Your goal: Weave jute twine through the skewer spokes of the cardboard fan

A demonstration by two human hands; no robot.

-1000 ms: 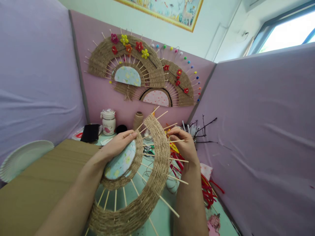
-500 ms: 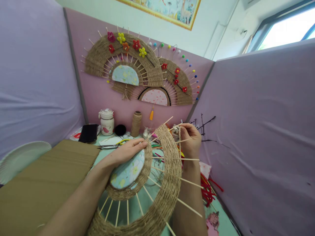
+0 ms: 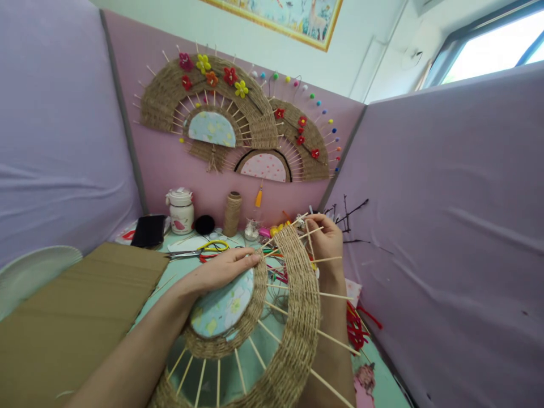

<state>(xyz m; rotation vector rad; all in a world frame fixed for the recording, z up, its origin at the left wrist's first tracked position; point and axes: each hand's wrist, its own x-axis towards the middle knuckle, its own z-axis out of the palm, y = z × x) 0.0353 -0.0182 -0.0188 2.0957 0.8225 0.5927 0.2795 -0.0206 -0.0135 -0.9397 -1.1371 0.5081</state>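
Observation:
I hold a half-made fan of jute twine [image 3: 297, 317] woven over thin wooden sticks, with a pale blue flowered centre piece [image 3: 223, 306]. My left hand [image 3: 225, 269] lies flat over the centre piece, fingers stretched toward the inner woven band. My right hand [image 3: 325, 241] is behind the outer band near its top end, fingers closed in a pinch on a strand of jute twine [image 3: 309, 241] among the stick ends.
A twine spool [image 3: 233, 212], a white jar [image 3: 181, 211], scissors [image 3: 199, 249] and coloured pipe cleaners [image 3: 355, 328] lie on the green table. Brown cardboard [image 3: 63, 317] and paper plates [image 3: 29, 272] are at left. Finished fans [image 3: 204, 107] hang on the pink wall.
The fan has shifted right and tilted down, and both hands moved right with it. My right hand rose to the top end of the outer band.

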